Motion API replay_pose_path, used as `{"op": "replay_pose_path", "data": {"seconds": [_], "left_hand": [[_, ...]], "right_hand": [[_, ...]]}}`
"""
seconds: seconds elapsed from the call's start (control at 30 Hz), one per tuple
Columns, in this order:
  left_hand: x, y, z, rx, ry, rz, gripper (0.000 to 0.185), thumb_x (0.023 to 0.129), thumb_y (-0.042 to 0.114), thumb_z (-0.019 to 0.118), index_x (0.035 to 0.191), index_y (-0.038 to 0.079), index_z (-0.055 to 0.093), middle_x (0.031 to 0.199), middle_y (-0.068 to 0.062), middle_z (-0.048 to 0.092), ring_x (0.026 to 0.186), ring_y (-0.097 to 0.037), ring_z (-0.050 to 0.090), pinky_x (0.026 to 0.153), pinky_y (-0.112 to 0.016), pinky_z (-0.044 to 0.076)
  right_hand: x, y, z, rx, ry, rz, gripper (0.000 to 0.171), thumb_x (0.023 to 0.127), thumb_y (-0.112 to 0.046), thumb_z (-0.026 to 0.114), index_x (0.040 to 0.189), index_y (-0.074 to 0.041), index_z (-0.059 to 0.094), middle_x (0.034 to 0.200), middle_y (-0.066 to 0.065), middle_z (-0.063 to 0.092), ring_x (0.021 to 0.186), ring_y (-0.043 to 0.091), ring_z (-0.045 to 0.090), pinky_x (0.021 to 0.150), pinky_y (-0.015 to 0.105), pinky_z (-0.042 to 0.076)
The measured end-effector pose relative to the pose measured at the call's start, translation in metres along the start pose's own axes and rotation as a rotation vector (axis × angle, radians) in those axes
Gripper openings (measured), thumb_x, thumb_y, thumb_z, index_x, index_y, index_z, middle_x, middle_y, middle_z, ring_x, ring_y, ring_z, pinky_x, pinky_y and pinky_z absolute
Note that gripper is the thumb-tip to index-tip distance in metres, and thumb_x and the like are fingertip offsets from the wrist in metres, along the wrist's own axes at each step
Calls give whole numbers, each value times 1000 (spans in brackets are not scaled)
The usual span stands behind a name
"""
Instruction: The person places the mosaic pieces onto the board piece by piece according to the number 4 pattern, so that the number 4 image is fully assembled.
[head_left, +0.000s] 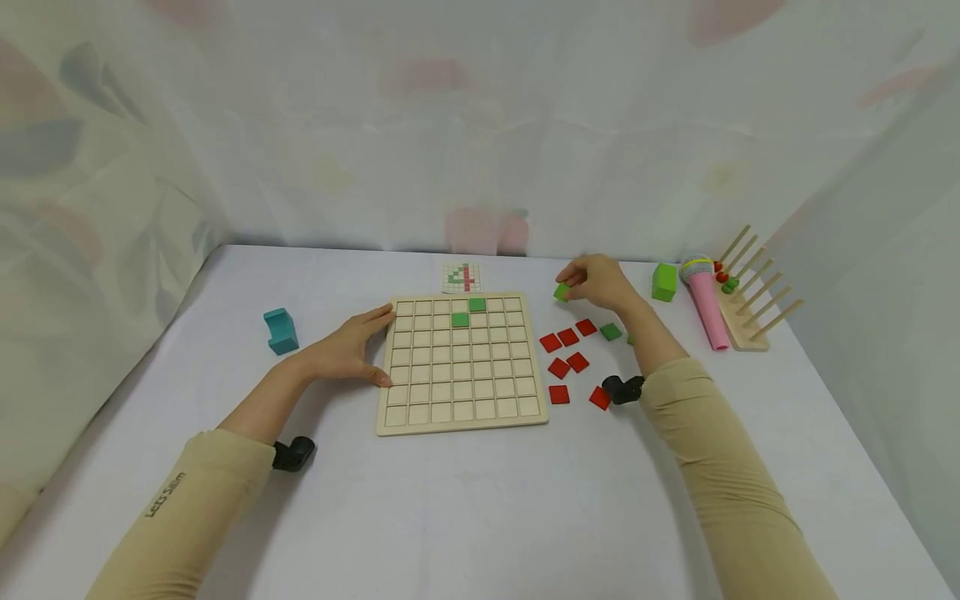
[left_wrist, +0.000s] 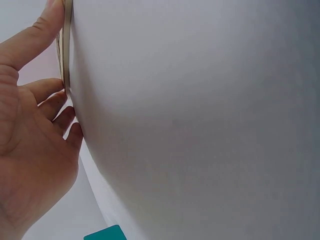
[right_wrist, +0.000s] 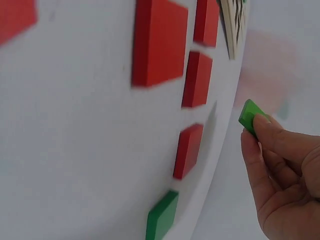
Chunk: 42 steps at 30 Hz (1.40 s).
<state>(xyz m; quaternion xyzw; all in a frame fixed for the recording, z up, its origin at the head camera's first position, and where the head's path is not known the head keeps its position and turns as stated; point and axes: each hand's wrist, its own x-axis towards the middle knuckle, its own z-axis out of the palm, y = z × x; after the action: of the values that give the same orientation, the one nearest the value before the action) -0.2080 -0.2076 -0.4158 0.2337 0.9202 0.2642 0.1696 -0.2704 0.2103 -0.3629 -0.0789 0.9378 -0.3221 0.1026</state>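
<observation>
A wooden grid board (head_left: 461, 417) lies in the middle of the white table, with two green tiles (head_left: 468, 312) set in its upper rows. My left hand (head_left: 352, 350) rests against the board's left edge (left_wrist: 66, 45), thumb at the top and fingers lower down, all nearly straight. My right hand (head_left: 596, 282) is beyond the board's upper right corner and pinches a small green tile (head_left: 561, 292) (right_wrist: 251, 115) in its fingertips. Several red tiles (head_left: 566, 354) (right_wrist: 159, 42) and a loose green tile (head_left: 611, 331) (right_wrist: 162, 216) lie right of the board.
A pattern card (head_left: 461, 277) lies behind the board. A teal block (head_left: 281, 330) stands at the left. At the right are a green block (head_left: 663, 282), a pink toy microphone (head_left: 705, 302) and a wooden peg rack (head_left: 750, 304). Patterned curtains surround the table.
</observation>
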Motion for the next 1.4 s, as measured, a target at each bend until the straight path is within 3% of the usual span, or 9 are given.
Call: {"op": "replay_pose_path", "data": {"seconds": [0.33,1.1,1.4], "left_hand": [[0,-1,0,2,4,5,120,69,40,88,156,-4,19,166,-22,11,152,-48,12,122,-64,17],[-1,-1,1,-1,-1,2,120,70,41,87,156,-3,17,167,-21,9,152,-48,11,122,-64,16],[-1,-2,0,-12,-6,-13,120,69,38,89,157,-2,17,168,-19,8,153,-47,9,122,-63,16]], "right_hand": [[2,-30,23,45,-27,-62,26,89,-6,71,114,-2,70,113,17,70,108,28,65,88,34,54],[10,-88,75,92,-144,-208,21,87,-6,74,108,-7,73,106,9,74,100,21,67,92,33,55],[14,-108,91,48,-193,-265,20,86,-6,74,106,-7,74,105,10,73,101,23,69,90,30,57]]}}
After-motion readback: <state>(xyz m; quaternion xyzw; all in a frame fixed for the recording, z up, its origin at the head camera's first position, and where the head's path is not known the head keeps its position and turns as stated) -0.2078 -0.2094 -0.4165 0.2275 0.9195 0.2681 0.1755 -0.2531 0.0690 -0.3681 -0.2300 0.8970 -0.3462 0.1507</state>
